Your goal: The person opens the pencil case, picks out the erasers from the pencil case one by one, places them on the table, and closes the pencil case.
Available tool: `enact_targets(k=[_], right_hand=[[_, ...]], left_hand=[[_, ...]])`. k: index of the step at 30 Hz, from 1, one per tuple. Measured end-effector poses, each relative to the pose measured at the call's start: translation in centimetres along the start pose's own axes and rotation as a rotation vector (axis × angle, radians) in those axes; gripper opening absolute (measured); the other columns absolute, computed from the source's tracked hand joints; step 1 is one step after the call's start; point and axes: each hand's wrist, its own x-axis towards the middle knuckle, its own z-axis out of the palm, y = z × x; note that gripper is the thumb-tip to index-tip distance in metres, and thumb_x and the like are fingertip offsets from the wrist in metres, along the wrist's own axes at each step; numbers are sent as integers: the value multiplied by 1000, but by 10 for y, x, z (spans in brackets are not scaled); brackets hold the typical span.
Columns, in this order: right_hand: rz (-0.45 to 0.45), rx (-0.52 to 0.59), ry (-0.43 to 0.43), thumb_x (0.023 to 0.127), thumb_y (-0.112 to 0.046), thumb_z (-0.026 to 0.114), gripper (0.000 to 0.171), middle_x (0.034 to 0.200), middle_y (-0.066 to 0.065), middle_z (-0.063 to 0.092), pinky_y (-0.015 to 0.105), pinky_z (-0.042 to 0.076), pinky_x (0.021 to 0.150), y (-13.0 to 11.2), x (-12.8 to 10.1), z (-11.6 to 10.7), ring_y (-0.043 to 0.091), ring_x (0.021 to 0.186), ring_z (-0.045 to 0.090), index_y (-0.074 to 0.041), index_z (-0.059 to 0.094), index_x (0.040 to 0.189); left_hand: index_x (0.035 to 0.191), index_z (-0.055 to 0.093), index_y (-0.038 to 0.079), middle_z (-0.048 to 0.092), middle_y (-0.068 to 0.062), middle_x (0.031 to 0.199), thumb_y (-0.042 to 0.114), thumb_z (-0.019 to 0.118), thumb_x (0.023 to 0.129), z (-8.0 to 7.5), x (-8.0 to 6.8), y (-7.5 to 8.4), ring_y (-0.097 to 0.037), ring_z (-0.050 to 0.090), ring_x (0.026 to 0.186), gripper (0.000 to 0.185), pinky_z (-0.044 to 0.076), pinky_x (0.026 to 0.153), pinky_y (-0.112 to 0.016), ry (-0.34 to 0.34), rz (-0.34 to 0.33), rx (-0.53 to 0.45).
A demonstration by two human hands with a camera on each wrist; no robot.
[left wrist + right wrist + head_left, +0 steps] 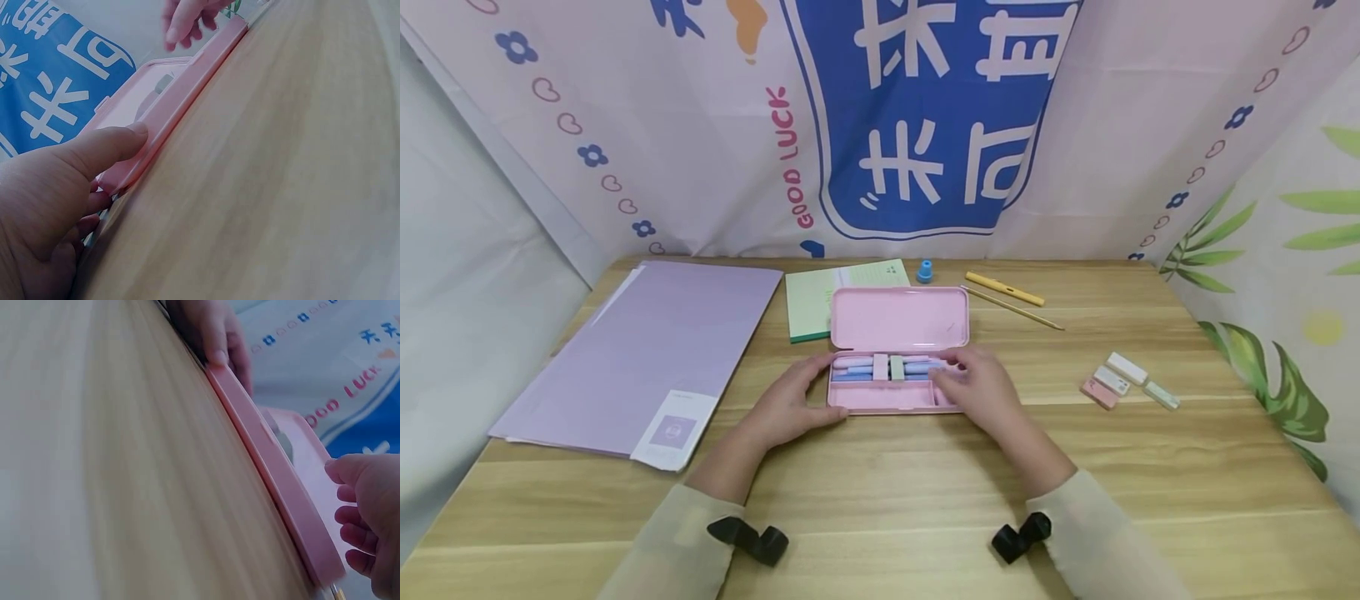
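A pink pencil case (880, 397) lies on the table with its lid (898, 318) raised at the back. Several blue and lilac pens (852, 367) fill its rear compartment, and a pink block and a grey-green block (897, 367) sit across them. My left hand (786, 408) holds the case's left end, its thumb at the front corner and its fingers around the side. Over the right end hovers my right hand (988, 392), fingers loosely bent; the right wrist view shows nothing between them. It partly covers the pens' right ends.
At left lies a large purple folder (662, 350). Behind the case are a green notebook (808, 308), a small blue cone-shaped piece (925, 272), a yellow pen (1004, 288) and a gold pencil (1018, 310). Several small erasers (1111, 381) lie at right. A printed curtain (700, 167) hangs behind.
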Motion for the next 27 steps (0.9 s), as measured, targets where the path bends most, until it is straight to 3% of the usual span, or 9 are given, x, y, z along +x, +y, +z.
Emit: enact_targets(k=[10,17,22,27], right_hand=[[-22,-121,-74,81,-41,78,45,110,8,70,41,49,95,-30,10,32,24,105,63,-11,72,114],[-1,-130,-63,85,-32,75,40,113,11,71,41,50,98,-31,13,34,25,108,64,-8,71,117],[5,-86,-27,85,-18,69,31,100,10,71,39,54,85,-30,12,32,22,92,64,-5,73,113],[53,-69,-11,84,-16,67,28,90,7,68,35,52,75,-32,13,33,19,81,59,-5,74,109]], left_hand=[[152,36,12,37,-18,155,41,79,80,-1,-1,0,-39,32,144,88,29,118,-57,0,7,5],[151,36,11,37,-19,155,39,79,80,-1,-1,1,-40,32,144,88,28,118,-57,3,13,6],[152,36,12,35,-19,156,40,79,80,-1,-1,1,-39,31,145,89,27,118,-57,-4,1,1],[152,35,13,34,-20,157,41,79,80,0,-1,0,-39,29,146,89,27,118,-57,-10,-14,-5]])
